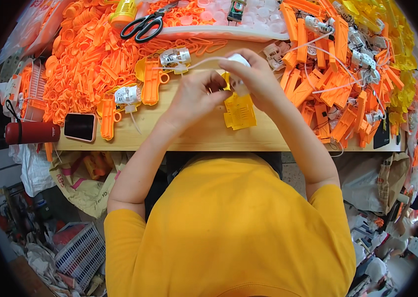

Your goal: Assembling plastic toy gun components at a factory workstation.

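Over the middle of the table, my right hand (pixel 256 76) is closed round a white plastic mechanism (pixel 238 60), its fingers hiding much of it. A yellow plastic shell (pixel 241 113) hangs below the mechanism, and a pale thin tube (pixel 208 62) runs off to the left. My left hand (pixel 196 96) pinches with thumb and forefinger at the shell's left edge; what lies between its fingertips is hidden. To the left lie orange toy gun halves (pixel 152 81) with white mechanisms (pixel 175 58) beside them.
Loose orange parts (pixel 78 64) heap up at the left, with black-handled scissors (pixel 147 24) at their far edge. Orange gun bodies with wired white units (pixel 335 74) pile up at the right. A phone (pixel 80 127) and a red bottle (pixel 32 132) are at the near left.
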Demonstrator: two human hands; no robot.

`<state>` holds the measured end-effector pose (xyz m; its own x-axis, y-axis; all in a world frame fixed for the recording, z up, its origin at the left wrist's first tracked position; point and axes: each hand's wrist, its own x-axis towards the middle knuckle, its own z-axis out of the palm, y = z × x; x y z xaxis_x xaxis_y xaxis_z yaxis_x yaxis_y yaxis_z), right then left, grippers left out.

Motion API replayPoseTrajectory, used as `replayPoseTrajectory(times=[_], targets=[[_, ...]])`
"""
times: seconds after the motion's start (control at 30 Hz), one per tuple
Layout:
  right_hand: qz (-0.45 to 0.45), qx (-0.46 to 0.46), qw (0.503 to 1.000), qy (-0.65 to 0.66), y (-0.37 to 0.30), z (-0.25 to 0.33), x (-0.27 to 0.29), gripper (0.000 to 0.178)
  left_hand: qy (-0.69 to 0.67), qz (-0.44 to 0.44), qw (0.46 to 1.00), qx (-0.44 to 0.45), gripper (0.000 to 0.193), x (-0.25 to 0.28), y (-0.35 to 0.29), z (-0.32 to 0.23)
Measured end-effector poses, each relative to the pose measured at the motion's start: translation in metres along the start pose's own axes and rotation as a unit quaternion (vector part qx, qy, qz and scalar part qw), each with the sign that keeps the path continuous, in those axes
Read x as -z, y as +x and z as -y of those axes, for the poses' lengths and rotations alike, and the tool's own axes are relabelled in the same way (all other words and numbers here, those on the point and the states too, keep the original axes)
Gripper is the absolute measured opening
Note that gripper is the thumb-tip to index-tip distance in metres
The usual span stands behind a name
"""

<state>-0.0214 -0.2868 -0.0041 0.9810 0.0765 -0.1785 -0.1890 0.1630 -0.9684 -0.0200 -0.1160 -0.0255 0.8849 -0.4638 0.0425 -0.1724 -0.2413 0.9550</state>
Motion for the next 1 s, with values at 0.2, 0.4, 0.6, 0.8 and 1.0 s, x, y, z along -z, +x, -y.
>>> replayPoseTrajectory(times=[0.2, 0.4, 0.6, 0.8, 1.0], targets=[[-0.016, -0.060, 0.993, 0.096, -0.037, -0.005, 0.023, 0.031, 0.088, -0.013, 0.996, -0.027, 0.018, -0.009, -0.005, 0.009], [-0.045, -0.036, 0.985, 0.163, -0.059, -0.023, 0.037, 0.034, 0.110, -0.004, 0.994, 0.027, 0.017, -0.007, -0.003, 0.005], [-0.092, 0.003, 0.985, 0.149, -0.064, -0.049, 0.036, 0.033, 0.164, 0.051, 0.985, 0.001, 0.016, -0.007, 0.002, 0.003], [-0.108, 0.021, 0.984, 0.137, -0.064, -0.051, 0.031, 0.031, 0.248, 0.098, 0.964, -0.018, 0.014, -0.005, 0.009, -0.013], [-0.116, 0.044, 0.979, 0.159, -0.063, -0.056, 0.030, 0.030, 0.367, 0.034, 0.917, -0.153, 0.009, -0.025, -0.011, -0.009]])
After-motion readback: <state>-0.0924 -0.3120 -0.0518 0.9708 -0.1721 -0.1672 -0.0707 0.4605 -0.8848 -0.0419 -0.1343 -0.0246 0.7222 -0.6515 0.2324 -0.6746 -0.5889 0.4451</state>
